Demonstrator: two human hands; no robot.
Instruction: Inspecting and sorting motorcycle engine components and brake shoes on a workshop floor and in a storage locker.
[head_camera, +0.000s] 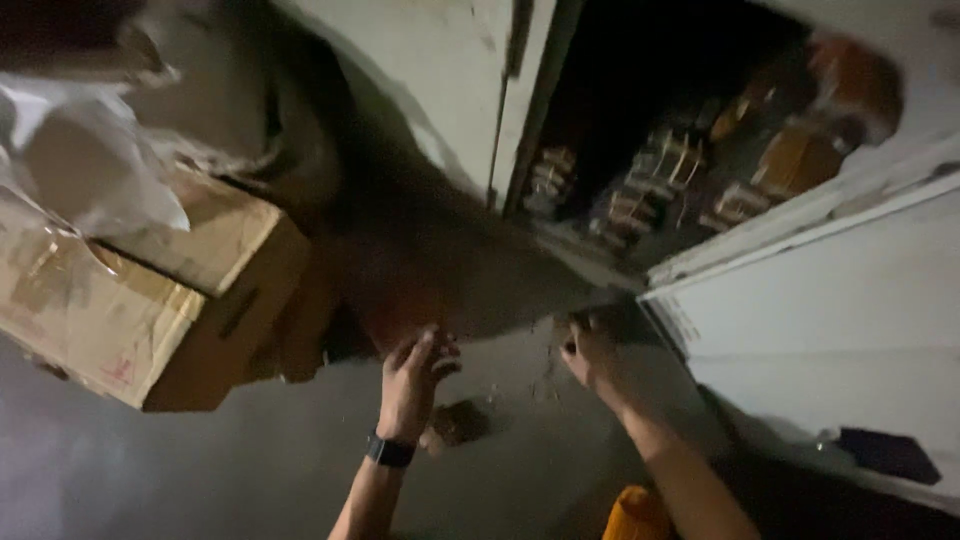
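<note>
Item: dark slab (470, 280), low in front of the open cabinet (800, 230), leaning against the wall; blurred. Judged stiff and heavy, edges rough; best taken at the lower edge with both hands.
Left hand (412, 378): fingers spread, flat on the slab's lower edge; wrist carries a dark watch (390, 451).
Right hand (592, 355): fingers curled on the same edge; firmness of hold cannot be told.
Adjacent: cardboard box (130, 300) left, plastic sheet (90, 170) above it, grey floor (200, 470).
</note>
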